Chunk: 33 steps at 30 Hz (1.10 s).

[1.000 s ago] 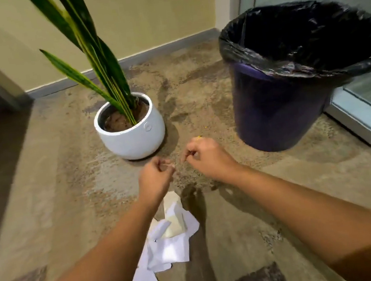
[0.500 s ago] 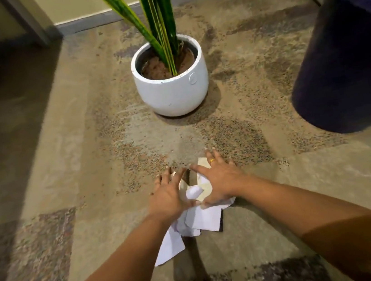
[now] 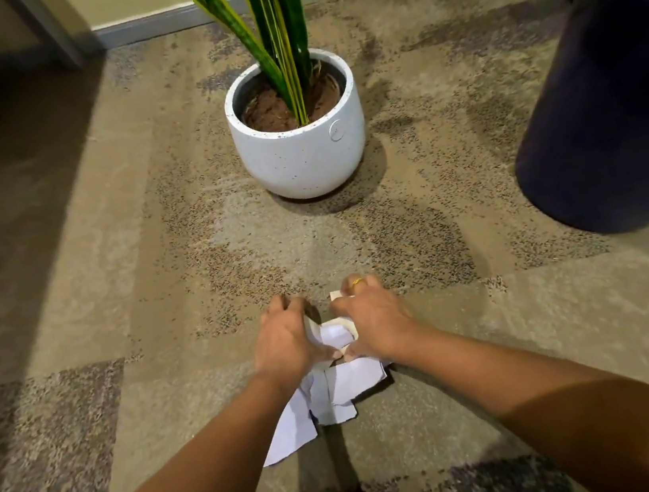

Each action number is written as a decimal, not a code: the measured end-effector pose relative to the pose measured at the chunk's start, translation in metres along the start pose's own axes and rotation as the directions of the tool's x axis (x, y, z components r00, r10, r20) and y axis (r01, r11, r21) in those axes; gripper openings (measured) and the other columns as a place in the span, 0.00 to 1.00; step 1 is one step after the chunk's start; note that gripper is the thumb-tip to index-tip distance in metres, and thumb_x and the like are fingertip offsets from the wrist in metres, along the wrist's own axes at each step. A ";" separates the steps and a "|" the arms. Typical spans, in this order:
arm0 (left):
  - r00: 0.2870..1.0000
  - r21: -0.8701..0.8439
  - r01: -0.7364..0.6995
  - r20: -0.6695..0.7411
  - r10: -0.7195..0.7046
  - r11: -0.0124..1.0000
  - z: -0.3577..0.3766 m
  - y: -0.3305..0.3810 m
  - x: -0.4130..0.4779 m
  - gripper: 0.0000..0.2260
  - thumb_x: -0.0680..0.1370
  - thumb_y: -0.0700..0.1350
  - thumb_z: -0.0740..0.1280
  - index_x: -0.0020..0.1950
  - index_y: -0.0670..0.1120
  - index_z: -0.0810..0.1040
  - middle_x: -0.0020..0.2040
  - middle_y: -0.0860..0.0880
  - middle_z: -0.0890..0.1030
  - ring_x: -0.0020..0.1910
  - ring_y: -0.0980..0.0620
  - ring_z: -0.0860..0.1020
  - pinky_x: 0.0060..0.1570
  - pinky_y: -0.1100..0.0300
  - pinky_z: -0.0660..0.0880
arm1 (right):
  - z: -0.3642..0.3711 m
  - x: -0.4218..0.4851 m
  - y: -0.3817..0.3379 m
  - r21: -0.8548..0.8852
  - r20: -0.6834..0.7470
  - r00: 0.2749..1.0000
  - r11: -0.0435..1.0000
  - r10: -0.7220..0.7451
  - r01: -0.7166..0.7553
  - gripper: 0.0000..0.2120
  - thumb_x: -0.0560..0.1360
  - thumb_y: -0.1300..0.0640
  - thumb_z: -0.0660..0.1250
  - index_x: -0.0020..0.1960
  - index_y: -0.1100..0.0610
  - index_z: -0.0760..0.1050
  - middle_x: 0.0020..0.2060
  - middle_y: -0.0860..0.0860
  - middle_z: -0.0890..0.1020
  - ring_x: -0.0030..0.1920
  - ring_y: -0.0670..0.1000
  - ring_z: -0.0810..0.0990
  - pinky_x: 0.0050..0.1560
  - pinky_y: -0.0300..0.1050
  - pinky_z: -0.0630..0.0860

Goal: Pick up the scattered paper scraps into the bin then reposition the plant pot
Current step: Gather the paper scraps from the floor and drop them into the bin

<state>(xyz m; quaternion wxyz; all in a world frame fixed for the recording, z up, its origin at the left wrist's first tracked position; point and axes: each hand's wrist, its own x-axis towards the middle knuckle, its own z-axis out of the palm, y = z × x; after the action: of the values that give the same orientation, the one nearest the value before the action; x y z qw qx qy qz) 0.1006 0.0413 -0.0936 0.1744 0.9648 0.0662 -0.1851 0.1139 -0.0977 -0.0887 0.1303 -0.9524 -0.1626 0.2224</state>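
**Desk:** What are you holding, and where does it lie?

**Field:** Your left hand and right hand cup the far end of a pile of white paper scraps on the carpet, just in front of you. The fingers of both hands curl inward around the sheets, half closed, gathering rather than lifting; the near end of the pile lies flat, outside your grasp.

**Desk:** How will it handle?

**Field:** Likely light, limp and easily crumpled. Loose pieces may slip out, so scoop from both sides and underneath, pressing the pile into one bundle.

**Desk:** The count?

**Field:** One pile; the overlapping sheets cannot be counted exactly, though several torn edges show. One white plant pot with a snake plant stands beyond your hands, well apart. One dark bin stands at far right.
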 end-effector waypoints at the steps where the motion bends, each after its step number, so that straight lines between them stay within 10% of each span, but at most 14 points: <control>1: 1.000 -0.037 0.016 0.027 -0.015 0.999 -0.002 0.001 0.001 0.28 0.60 0.51 0.80 0.56 0.49 0.75 0.53 0.48 0.73 0.48 0.50 0.71 0.44 0.60 0.70 | 0.003 -0.002 -0.001 0.030 -0.023 1.000 1.000 -0.006 0.007 0.31 0.66 0.51 0.75 0.66 0.50 0.68 0.66 0.53 0.69 0.68 0.56 0.62 0.62 0.51 0.69; 6: 0.997 -0.179 0.071 0.053 -0.063 0.981 -0.010 0.001 0.002 0.23 0.61 0.46 0.80 0.53 0.48 0.78 0.58 0.47 0.80 0.50 0.50 0.77 0.43 0.65 0.70 | 0.003 -0.006 0.003 0.098 -0.058 0.998 0.995 -0.012 0.018 0.25 0.67 0.55 0.74 0.62 0.54 0.72 0.58 0.54 0.75 0.59 0.55 0.72 0.55 0.46 0.71; 15: 0.966 -0.580 0.257 0.128 -0.225 0.773 -0.033 0.011 -0.003 0.12 0.66 0.36 0.75 0.42 0.42 0.74 0.32 0.46 0.77 0.22 0.54 0.77 0.32 0.54 0.78 | -0.011 -0.016 0.032 0.406 0.058 0.971 0.883 0.231 -0.234 0.12 0.67 0.60 0.74 0.49 0.53 0.76 0.50 0.54 0.80 0.44 0.52 0.76 0.43 0.41 0.73; 22: 0.967 -0.788 0.229 0.117 -0.226 0.572 -0.049 0.055 -0.003 0.17 0.74 0.36 0.68 0.61 0.33 0.72 0.51 0.35 0.78 0.29 0.45 0.77 0.20 0.64 0.76 | -0.057 -0.036 0.065 0.595 -0.135 0.909 0.766 0.395 -0.244 0.13 0.73 0.61 0.68 0.56 0.53 0.76 0.58 0.55 0.79 0.56 0.54 0.77 0.54 0.46 0.75; 27: 0.978 -0.844 0.182 0.102 -0.181 0.505 -0.063 0.111 -0.004 0.16 0.77 0.38 0.65 0.64 0.38 0.69 0.58 0.35 0.77 0.33 0.44 0.79 0.23 0.61 0.79 | -0.097 -0.070 0.080 0.765 -0.339 0.773 0.636 0.536 -0.106 0.12 0.74 0.61 0.66 0.57 0.52 0.74 0.57 0.53 0.79 0.52 0.57 0.80 0.49 0.57 0.80; 33: 0.984 -0.892 -0.174 -0.172 0.043 0.417 -0.123 0.218 -0.004 0.14 0.74 0.37 0.68 0.56 0.30 0.74 0.46 0.37 0.80 0.32 0.47 0.80 0.22 0.70 0.74 | -0.167 -0.129 0.094 0.714 -0.679 0.451 0.663 0.578 0.224 0.07 0.75 0.59 0.64 0.46 0.47 0.74 0.41 0.48 0.81 0.27 0.44 0.81 0.24 0.29 0.71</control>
<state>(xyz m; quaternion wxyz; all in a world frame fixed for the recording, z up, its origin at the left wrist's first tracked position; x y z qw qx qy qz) 0.1797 -0.1172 0.0829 0.6717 0.7319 0.1033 -0.0497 0.1064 -0.2606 0.0752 0.5299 -0.8011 0.1426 -0.2390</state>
